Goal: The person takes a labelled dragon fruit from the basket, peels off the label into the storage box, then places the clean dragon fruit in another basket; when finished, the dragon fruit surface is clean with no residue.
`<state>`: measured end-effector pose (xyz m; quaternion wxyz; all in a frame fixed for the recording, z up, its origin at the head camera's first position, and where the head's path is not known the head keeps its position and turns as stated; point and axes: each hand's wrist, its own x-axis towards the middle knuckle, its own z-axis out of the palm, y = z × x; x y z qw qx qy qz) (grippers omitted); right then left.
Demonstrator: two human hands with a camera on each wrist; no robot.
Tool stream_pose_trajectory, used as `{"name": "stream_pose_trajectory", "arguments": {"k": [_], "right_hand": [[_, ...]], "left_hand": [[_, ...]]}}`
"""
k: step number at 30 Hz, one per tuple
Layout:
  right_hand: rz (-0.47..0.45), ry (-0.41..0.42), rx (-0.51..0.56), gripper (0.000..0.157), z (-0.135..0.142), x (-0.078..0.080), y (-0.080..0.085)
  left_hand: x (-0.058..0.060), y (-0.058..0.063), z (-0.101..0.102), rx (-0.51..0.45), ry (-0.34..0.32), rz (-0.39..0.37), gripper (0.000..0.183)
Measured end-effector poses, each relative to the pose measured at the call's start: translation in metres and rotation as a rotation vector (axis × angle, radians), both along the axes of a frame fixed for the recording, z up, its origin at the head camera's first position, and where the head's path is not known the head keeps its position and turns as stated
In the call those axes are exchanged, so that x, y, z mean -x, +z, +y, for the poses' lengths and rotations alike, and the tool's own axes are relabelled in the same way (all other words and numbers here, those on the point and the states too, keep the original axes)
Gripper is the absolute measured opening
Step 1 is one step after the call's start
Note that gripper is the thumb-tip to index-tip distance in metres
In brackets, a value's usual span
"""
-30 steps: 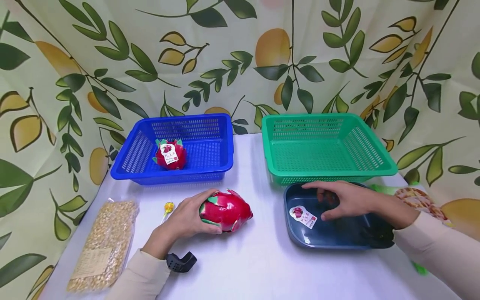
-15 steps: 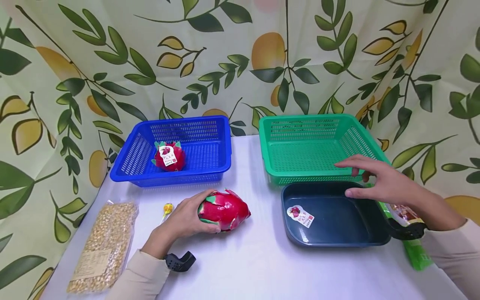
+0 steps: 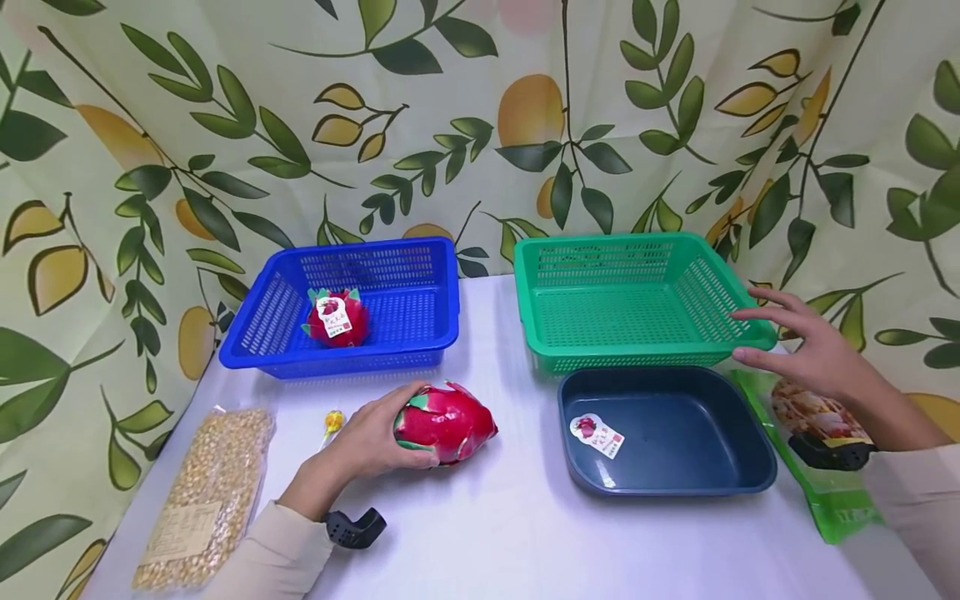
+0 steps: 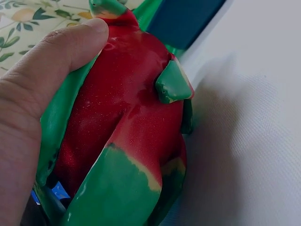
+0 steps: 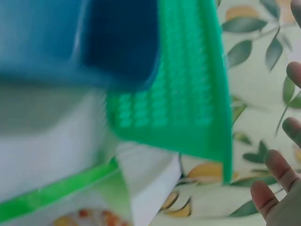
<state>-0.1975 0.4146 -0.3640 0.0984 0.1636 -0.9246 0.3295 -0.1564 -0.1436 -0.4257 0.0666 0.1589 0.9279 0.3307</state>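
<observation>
A red dragon fruit (image 3: 450, 423) with green scale tips lies on the white table, and my left hand (image 3: 378, 433) grips its left end between thumb and fingers. In the left wrist view the thumb (image 4: 66, 56) presses along the side of the dragon fruit (image 4: 127, 94). My right hand (image 3: 810, 342) is held in the air with fingers apart and nothing in them, near the right front corner of the green basket (image 3: 600, 360). Below and left of it stands a dark blue tub (image 3: 667, 442) with a dragon fruit sticker (image 3: 597, 436) inside.
A blue basket (image 3: 352, 367) at back left holds a second dragon fruit (image 3: 341, 321) with a white label. On the left lie a bag of corn kernels (image 3: 210, 492) and a yellow lollipop (image 3: 333, 422). A green food packet (image 3: 817, 450) lies right of the tub.
My right hand has moved from over the dark blue tub rightward and away to the green basket's corner, uncovering the tub and packet. The left hand keeps hold of the dragon fruit.
</observation>
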Motion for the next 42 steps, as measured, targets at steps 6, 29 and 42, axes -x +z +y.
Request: {"name": "stream_pose_trajectory", "arguments": {"k": [6,29,42], "right_hand": [[-0.086,-0.044,-0.030,0.047,0.018,0.010,-0.010],[-0.247,-0.057,-0.128,0.070,0.026,0.024,-0.027],[-0.281,-0.059,-0.109,0.075,0.026,0.025,-0.025]], "left_hand": [[-0.001,0.001,0.000,-0.001,0.027,-0.051,0.103],[0.007,0.013,0.014,0.038,-0.018,0.023,0.100],[0.015,0.096,0.044,-0.071,-0.238,0.203,0.092]]}}
